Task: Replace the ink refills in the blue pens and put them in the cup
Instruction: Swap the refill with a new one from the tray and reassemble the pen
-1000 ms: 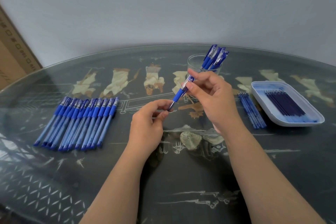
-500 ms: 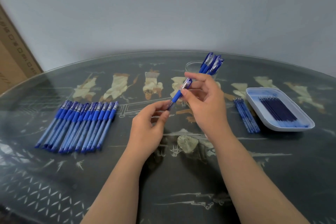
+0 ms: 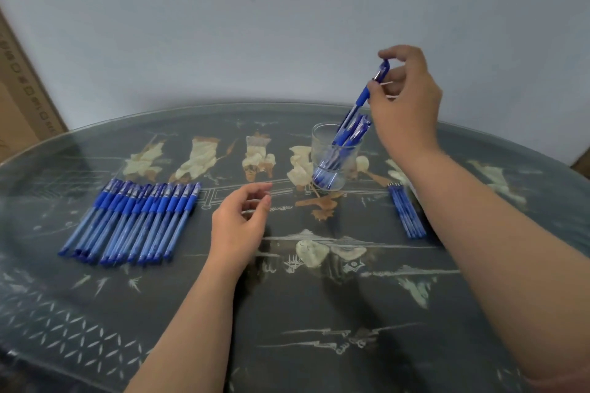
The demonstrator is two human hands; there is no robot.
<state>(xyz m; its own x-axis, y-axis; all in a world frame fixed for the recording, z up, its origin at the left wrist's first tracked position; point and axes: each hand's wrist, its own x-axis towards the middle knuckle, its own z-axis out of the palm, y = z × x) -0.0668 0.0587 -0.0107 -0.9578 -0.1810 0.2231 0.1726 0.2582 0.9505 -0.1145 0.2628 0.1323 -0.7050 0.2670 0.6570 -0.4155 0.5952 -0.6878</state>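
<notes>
A: Since 0.5 s ago the right hand (image 3: 405, 99) has carried the pen (image 3: 363, 98) from mid-table to the cup (image 3: 317, 150). The left hand (image 3: 238, 226) has let go and sunk toward the table (image 3: 287, 313).

B: How are the fingers?

A: The right thumb and fingertips pinch the pen's upper end. Its lower end dips among the pens already in the cup. The left fingers hang loosely curled and hold nothing.

B: So how should it be dropped?

A: I'd lower it along the lean of the others and release only once it's well inside, since the glass looks easy to tip. Then the left hand can take 1 from the row of pens (image 3: 134, 220).
</notes>
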